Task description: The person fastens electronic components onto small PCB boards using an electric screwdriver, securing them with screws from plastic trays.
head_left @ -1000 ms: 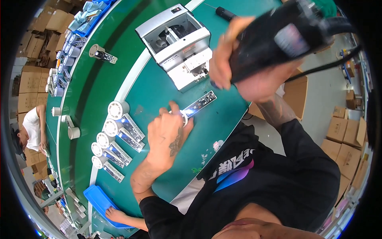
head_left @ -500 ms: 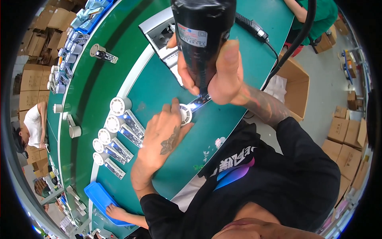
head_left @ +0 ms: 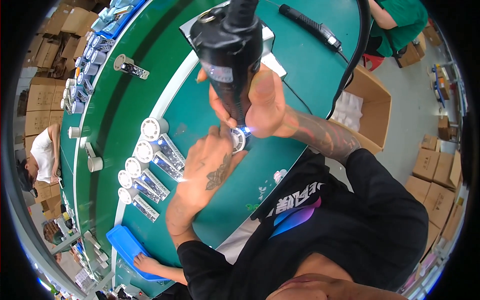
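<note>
My right hand (head_left: pixel 267 107) is wrapped round a black power screwdriver (head_left: pixel 225 50), a thick cable rising from its top. The tool points down at a small handheld fan half (head_left: pixel 239 142) with a white slotted round head. A bright light glows where the tip meets the fan, beside its round head. My left hand (head_left: pixel 212 160) presses the fan to the green table, fingers closed about its round head. Its handle is mostly hidden behind my right hand. Left of my left hand lies a row of several similar fan halves (head_left: pixel 153 129) with exposed circuit strips.
A second black screwdriver (head_left: pixel 310 26) lies at the far side. Another person's hand (head_left: pixel 142 262) rests at a blue tray (head_left: pixel 122 239). Beyond is a green conveyor belt (head_left: pixel 112 125) carrying fan parts. An open carton (head_left: pixel 377 105) stands right of the table.
The screwdriver has moved left and tilted, its tip now closer to the fan's round head. The fan and my left hand have shifted slightly right.
</note>
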The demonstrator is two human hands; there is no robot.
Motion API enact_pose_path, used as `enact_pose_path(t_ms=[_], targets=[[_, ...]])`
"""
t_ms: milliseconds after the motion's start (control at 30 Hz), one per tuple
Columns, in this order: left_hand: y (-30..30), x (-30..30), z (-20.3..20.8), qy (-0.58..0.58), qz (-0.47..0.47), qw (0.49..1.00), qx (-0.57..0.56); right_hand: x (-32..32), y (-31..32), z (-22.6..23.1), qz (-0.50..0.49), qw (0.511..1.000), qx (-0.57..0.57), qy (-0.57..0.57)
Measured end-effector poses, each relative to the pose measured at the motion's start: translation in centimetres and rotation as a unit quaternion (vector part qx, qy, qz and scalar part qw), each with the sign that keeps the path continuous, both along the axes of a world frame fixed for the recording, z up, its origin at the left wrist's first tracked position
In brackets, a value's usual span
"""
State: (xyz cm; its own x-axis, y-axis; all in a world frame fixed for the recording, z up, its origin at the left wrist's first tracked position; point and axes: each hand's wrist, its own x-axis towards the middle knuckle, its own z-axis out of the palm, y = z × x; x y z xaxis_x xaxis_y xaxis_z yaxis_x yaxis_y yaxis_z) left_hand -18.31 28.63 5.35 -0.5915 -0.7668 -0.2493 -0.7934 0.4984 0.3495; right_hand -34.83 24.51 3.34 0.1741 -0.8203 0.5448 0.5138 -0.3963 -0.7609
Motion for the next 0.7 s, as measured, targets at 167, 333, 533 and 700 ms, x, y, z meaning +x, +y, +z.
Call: enact_pose_path(t_ms=[167,333,533,700], targets=[[-0.3,0.1,0.0,0.024,-0.026,0.999,0.006,-0.2,0.1,0.1,0.004,0.998,0.022,0.056],[-0.5,0.2,0.0,0.031,-0.059,0.997,-0.026,-0.6,0.4,-0.9,0.003,1.000,-0.011,0.025],[-0.4,-0.4,0.3,0.011,-0.016,0.999,-0.028,-2.9,0.1,2.3,-0.049,0.991,0.053,-0.108],[-0.5,-0.8,0.6,-0.012,-0.007,1.000,-0.008,-5.1,-1.2,6.8,-0.136,0.986,0.092,0.031]])
